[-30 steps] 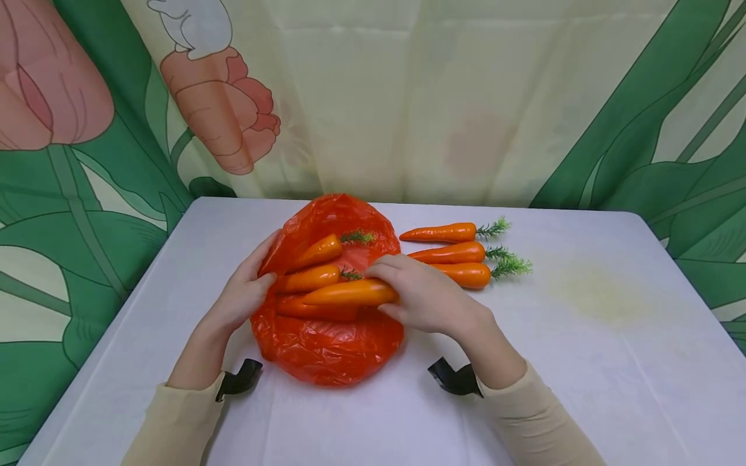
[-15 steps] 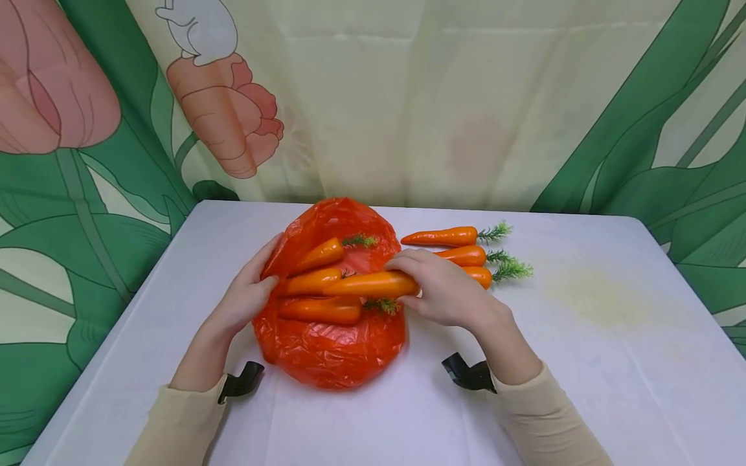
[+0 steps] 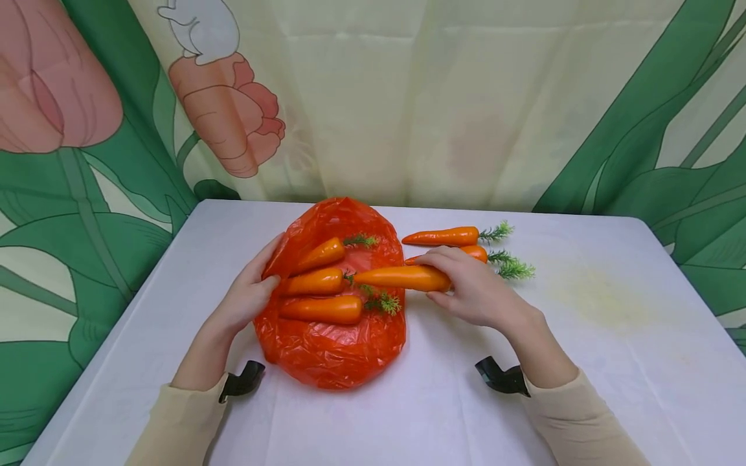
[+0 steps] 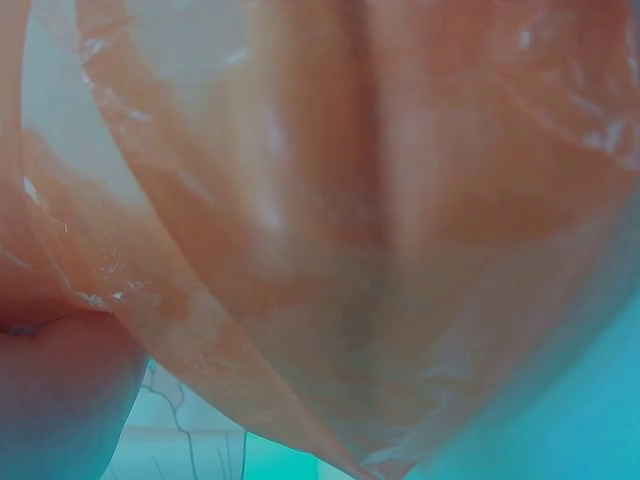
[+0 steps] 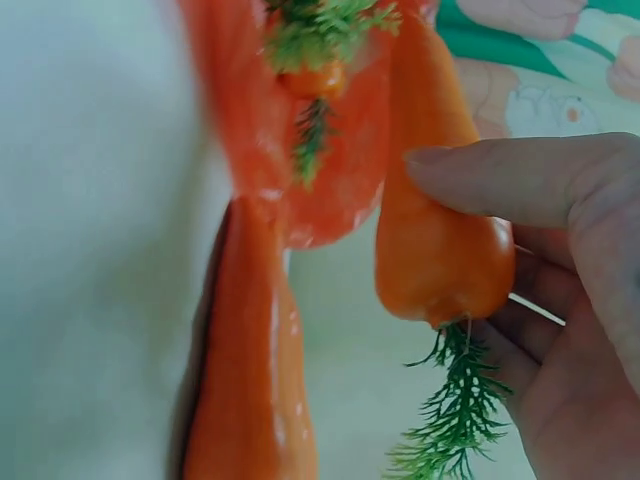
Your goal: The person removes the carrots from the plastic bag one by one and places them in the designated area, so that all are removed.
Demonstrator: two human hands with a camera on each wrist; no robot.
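Note:
A red plastic bag point(image 3: 335, 362) lies with its mouth open on the table, and my left hand point(image 3: 250, 291) grips its left rim. Inside are an upper carrot point(image 3: 322, 254), a middle carrot point(image 3: 315, 282) and a lower carrot point(image 3: 323, 310), green tops pointing right. My right hand point(image 3: 474, 288) holds another carrot point(image 3: 402, 278) by its thick end, tip over the bag's right edge. In the right wrist view, thumb and fingers pinch this carrot point(image 5: 440, 230), its green top hanging below. The left wrist view is filled by the bag's thin film point(image 4: 300, 250).
Right of the bag lie a far carrot point(image 3: 443, 236) and a nearer carrot point(image 3: 478, 252), the latter partly behind my right hand. Green leaves point(image 3: 515, 268) of one more show beside it. A printed curtain point(image 3: 443, 103) hangs behind the white table point(image 3: 361, 427).
My right hand has moved right with its carrot, from over the bag's middle to its right edge. The lower carrot's green top is uncovered. My left hand keeps its place on the bag.

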